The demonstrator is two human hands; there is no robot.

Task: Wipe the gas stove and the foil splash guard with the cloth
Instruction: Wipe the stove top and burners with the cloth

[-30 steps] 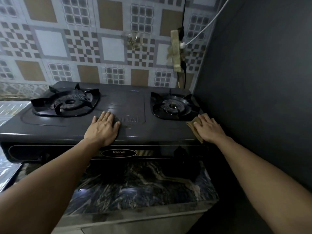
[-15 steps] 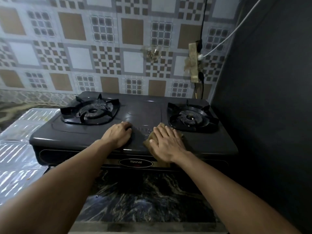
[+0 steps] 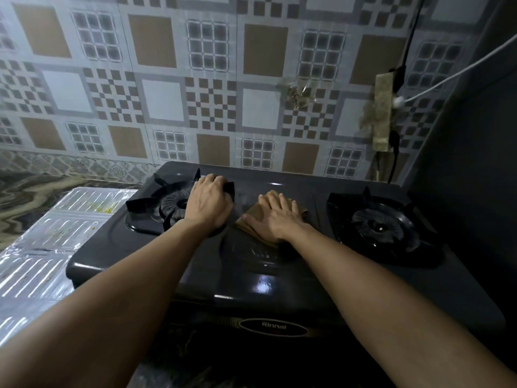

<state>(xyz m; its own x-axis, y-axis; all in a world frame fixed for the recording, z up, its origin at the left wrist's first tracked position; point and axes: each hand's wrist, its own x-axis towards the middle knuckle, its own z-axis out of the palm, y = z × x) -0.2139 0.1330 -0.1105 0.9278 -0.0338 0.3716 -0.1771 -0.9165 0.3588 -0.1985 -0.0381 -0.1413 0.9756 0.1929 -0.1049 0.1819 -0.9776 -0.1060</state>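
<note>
A: From the head camera, what was on the counter?

B: A dark two-burner gas stove (image 3: 251, 270) with a "Rinnai" badge on its front panel, standing against a patterned tile wall (image 3: 212, 79). The foil splash guard (image 3: 56, 236) lay flat just beside the stove's left edge, with a few yellowish specks near its far end.

A: And the cloth?

B: The brown cloth (image 3: 251, 222) lay on the stove top between the two burners, nearer the left one. The right hand (image 3: 275, 217) was spread flat on it, palm down, fingers extended, pressing it to the surface rather than gripping it.

A: The other hand?

B: The left hand (image 3: 209, 203) rested on the right side of the left burner grate (image 3: 167, 203), fingers curled over one of its prongs; whether it truly gripped the prong I could not tell.

A: Anything on the right side?

B: The right burner (image 3: 383, 225) sat uncovered, well apart from both hands. Behind it a taped power strip (image 3: 382, 113) hung on the wall with a white cable (image 3: 458, 75) running up to the right
</note>
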